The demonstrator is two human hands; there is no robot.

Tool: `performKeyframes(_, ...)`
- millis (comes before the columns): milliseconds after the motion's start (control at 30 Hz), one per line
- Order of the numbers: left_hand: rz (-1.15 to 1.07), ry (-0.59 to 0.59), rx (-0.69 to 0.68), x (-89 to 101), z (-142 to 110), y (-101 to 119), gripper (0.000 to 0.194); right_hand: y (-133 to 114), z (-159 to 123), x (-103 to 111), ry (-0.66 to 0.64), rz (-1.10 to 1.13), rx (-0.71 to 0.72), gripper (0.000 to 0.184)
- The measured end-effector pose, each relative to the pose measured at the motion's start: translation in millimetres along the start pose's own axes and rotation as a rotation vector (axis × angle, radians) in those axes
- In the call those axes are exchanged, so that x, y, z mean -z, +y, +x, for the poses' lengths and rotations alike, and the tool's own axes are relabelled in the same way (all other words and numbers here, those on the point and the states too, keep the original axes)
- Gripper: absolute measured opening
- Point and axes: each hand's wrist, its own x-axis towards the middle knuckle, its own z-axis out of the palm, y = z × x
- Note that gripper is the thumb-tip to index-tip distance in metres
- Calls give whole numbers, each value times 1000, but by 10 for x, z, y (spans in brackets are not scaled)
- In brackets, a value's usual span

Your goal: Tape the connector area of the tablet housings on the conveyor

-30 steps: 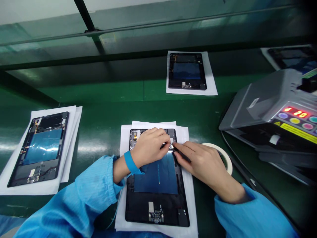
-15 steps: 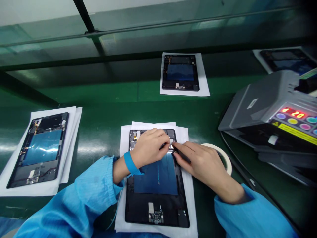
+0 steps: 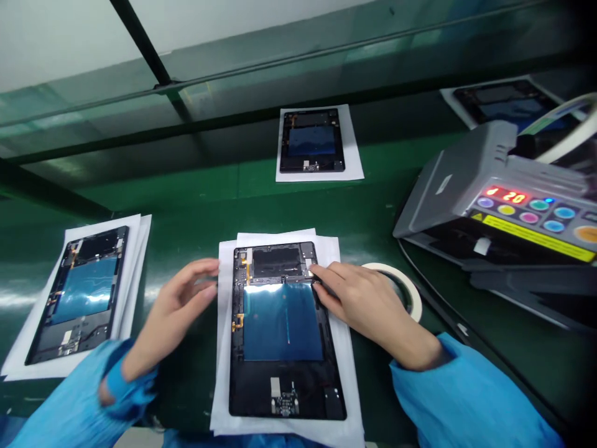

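An opened tablet (image 3: 286, 389) with a blue-filmed battery lies on white sheets (image 3: 349, 398) in front of me, its inner parts facing up. My right hand (image 3: 366, 298) rests at its upper right edge, fingers stretched out and apart; the fingertips touch the frame by a small whitish piece (image 3: 308, 266). To the left of the tablet, off its edge, my left hand (image 3: 175, 311) hovers open with curved, parted fingers and nothing in them. A blue band circles that wrist. Partly behind my right hand lies a roll of cream tape (image 3: 414, 295).
Another opened tablet (image 3: 84, 289) lies on paper at the left, one more (image 3: 311, 140) at the back, and a third (image 3: 508, 102) at the far right. A grey tape dispenser (image 3: 459, 168) with a lit display stands at the right; its cable (image 3: 433, 298) runs along the bench.
My left hand has come off the tablet's top and moved left, its fingers opening. My right hand stays at the tablet's upper right edge. The camera view has shifted slightly.
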Motion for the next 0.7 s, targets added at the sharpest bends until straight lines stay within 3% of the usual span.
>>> performKeyframes(67, -121, -10, 285, 216, -247, -59, 38, -10, 10, 1, -5, -10, -8, 22)
performKeyframes(133, -299, -66, 500, 301, -421, -78, 44, -19, 21, -8, -14, -27, -11, 23)
performKeyframes(200, -461, -157, 623, 258, -505, -52, 49, -31, 22, -22, -16, -45, 7, 25)
performKeyframes(267, -516, -217, 663, 120, -521, -8, 51, -51, -4, -39, 2, -59, 39, 27)
performKeyframes(367, -395, -225, 552, -166, -483, 16, 40, -58, -92, -81, 47, -90, 93, 31)
performKeyframes(433, -319, -336, 336, -342, -429, -18, 18, -22, -146, -133, 76, -112, 150, 33)
performKeyframes(533, -250, -232, 110, -485, -333, -97, 8, 46, -183, -205, 110, -83, 243, 37)
performKeyframes(633, -306, -133, 100, -375, -295, -126, 10, 52, -222, -211, 122, -33, 212, 39)
performKeyframes(700, -349, -114, 114, -99, -336, -85, 9, 39, -256, -196, 119, -1, 149, 39)
